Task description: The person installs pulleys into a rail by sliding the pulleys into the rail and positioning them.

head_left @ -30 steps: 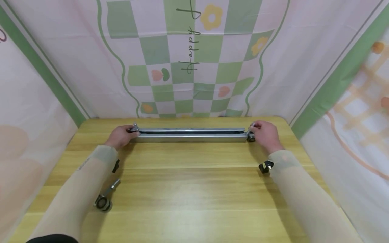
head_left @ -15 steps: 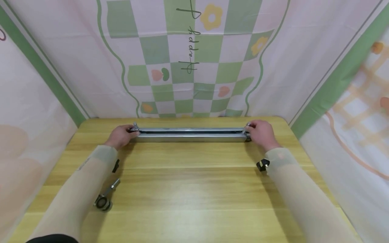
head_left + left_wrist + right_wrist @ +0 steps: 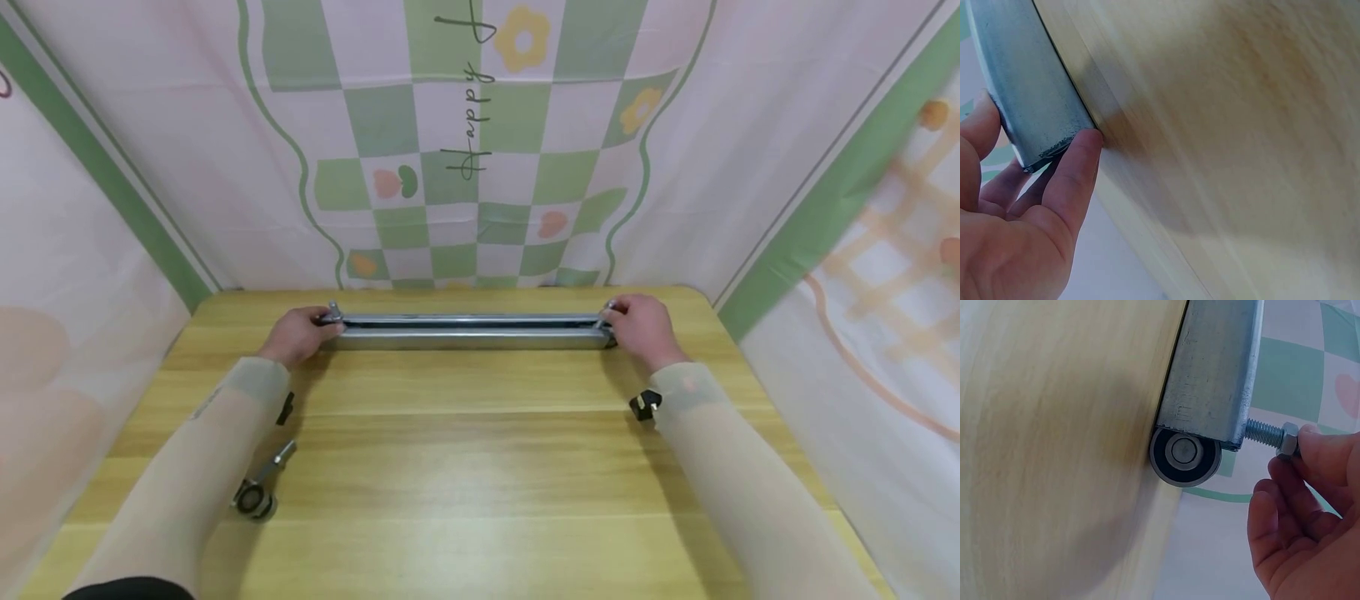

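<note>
A long galvanized slotted rail [image 3: 472,340] lies crosswise near the table's back edge, slot upward. My left hand [image 3: 297,336] grips its left end, thumb and fingertips on opposite sides in the left wrist view. A bolt [image 3: 334,312] stands up beside those fingers. At the other end, my right hand [image 3: 643,332] pinches the threaded bolt [image 3: 1264,432] of a trolley roller at its hex nut [image 3: 1288,440]. The roller's wheel [image 3: 1184,451] sits at the rail's open end, partly inside, its upper part hidden by the rail wall.
Another trolley roller [image 3: 255,498] with its bolt lies on the wooden table [image 3: 480,467], beside my left forearm. Patterned cloth [image 3: 450,125] hangs right behind the table's back edge and along both sides.
My right hand has moved left with the roller. Its wheel, earlier visible beyond the rail's right end, is now partly inside. My left hand keeps its grip in the same place.
</note>
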Demonstrator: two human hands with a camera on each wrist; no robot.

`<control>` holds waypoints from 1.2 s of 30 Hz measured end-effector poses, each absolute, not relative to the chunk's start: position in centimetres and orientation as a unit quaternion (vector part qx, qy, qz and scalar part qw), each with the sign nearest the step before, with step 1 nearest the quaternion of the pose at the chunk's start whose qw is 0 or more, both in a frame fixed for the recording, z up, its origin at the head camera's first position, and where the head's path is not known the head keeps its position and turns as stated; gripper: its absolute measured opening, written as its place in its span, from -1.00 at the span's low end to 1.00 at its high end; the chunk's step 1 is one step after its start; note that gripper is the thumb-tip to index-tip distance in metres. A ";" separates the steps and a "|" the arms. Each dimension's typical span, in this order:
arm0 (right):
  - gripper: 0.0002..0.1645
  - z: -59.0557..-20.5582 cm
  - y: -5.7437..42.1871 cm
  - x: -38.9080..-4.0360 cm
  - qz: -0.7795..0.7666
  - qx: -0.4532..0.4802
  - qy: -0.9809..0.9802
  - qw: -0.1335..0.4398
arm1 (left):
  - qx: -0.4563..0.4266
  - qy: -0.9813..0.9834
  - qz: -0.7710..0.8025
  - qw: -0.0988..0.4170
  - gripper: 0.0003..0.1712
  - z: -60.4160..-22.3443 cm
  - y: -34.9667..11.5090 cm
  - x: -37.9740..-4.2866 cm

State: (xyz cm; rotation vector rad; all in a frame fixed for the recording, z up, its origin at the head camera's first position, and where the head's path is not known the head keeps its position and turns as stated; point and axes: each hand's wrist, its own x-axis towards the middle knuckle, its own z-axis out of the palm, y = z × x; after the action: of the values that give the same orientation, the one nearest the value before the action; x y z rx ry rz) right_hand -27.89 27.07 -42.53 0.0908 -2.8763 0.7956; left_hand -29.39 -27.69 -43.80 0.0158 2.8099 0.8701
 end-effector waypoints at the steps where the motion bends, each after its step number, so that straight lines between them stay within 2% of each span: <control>1: -0.71 -42.5 27.1 -27.9 0.269 0.028 -0.960 0.076 | 0.006 0.951 0.294 0.100 -0.27 -43.7 -27.7 -29.4; 7: -0.71 -42.3 26.9 -27.7 0.289 0.016 -0.955 0.064 | 0.005 0.952 0.288 0.101 -0.25 -43.4 -27.6 -29.5; 16: -0.74 -42.0 26.1 -27.8 0.267 0.051 -0.960 0.073 | 0.005 0.951 0.291 0.101 -0.25 -43.4 -27.4 -29.6; 36: -0.76 -42.2 22.9 -28.1 0.257 0.068 -0.960 0.085 | 0.007 0.954 0.287 0.091 -0.27 -43.6 -27.5 -29.3</control>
State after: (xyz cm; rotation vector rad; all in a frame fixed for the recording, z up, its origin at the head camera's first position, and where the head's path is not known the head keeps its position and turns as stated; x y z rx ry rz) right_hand -28.14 22.87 -42.19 0.2032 -2.8634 0.7676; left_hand -29.26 -27.52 -43.65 0.0210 2.8345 0.8531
